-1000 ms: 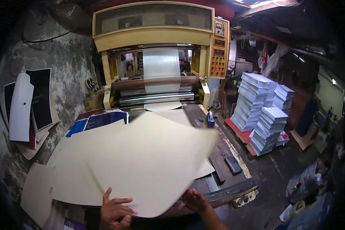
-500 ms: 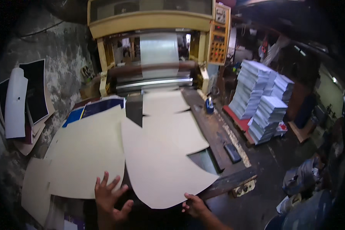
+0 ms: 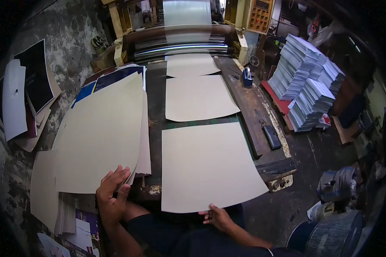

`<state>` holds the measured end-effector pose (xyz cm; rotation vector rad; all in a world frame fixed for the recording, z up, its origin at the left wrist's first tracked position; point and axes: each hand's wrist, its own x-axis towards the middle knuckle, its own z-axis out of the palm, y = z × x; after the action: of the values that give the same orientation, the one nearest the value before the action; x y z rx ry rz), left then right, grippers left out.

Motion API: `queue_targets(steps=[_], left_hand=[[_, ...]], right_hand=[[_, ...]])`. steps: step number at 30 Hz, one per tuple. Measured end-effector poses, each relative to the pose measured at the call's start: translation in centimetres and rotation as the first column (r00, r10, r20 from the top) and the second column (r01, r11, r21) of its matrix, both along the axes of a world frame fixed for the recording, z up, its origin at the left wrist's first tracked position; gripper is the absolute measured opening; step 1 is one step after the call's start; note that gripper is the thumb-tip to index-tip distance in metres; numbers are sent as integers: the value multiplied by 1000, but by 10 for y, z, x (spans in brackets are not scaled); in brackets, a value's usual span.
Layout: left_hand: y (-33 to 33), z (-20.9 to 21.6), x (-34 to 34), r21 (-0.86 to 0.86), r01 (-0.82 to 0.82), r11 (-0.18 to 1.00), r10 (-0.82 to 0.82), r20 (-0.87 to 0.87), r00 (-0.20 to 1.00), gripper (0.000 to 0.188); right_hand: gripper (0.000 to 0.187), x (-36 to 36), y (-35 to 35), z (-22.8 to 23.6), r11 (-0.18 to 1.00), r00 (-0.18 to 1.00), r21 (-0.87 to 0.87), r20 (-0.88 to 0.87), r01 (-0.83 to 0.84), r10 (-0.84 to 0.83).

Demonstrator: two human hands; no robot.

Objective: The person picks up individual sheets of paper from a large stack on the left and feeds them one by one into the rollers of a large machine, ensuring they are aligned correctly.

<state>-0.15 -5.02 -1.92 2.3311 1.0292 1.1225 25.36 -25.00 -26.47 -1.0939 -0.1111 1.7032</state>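
My right hand (image 3: 218, 217) pinches the near edge of a large cream card sheet (image 3: 210, 167), thumb on top and fingers curled beneath. That sheet lies on the dark machine table. Beyond it, a second cream sheet (image 3: 199, 96) and a third sheet (image 3: 191, 65) run in line to the rollers (image 3: 182, 50); the third reaches under them. My left hand (image 3: 113, 186) rests at the near right corner of a stack of cream sheets (image 3: 98, 137). Its fingers lie bent on the top sheet, with the thumb apart.
A control panel (image 3: 260, 15) stands beside the rollers. On the table's right side are a blue tape dispenser (image 3: 247, 78) and a dark case (image 3: 272, 137). Tall paper stacks (image 3: 298, 68) stand on a red pallet at right. A plastic-wrapped roll (image 3: 334, 235) is at lower right.
The sheets on the table have separated, the front one squared up toward me in my right hand. My left hand has moved from hovering with spread fingers onto the stack. The view has tilted down.
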Motion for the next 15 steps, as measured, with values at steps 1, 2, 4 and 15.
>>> queue_targets(steps=[1, 2, 4, 15], left_hand=[[0, 1, 2, -22, -2, 1000, 2, 8, 1000, 31], [-1, 2, 3, -56, -19, 998, 21, 34, 999, 31], [-3, 3, 8, -124, -49, 991, 60, 82, 995, 31], [-11, -6, 24, 1, -339, 941, 315, 369, 874, 28]], right_hand=[[46, 4, 9, 5, 1000, 1000, 14, 2, 14, -14], [46, 11, 18, 1, 999, 1000, 43, -3, 30, -30], [43, 19, 37, -2, 989, 993, 91, -23, 119, -118], [48, 46, 109, -13, 933, 948, 185, 16, 308, -317]])
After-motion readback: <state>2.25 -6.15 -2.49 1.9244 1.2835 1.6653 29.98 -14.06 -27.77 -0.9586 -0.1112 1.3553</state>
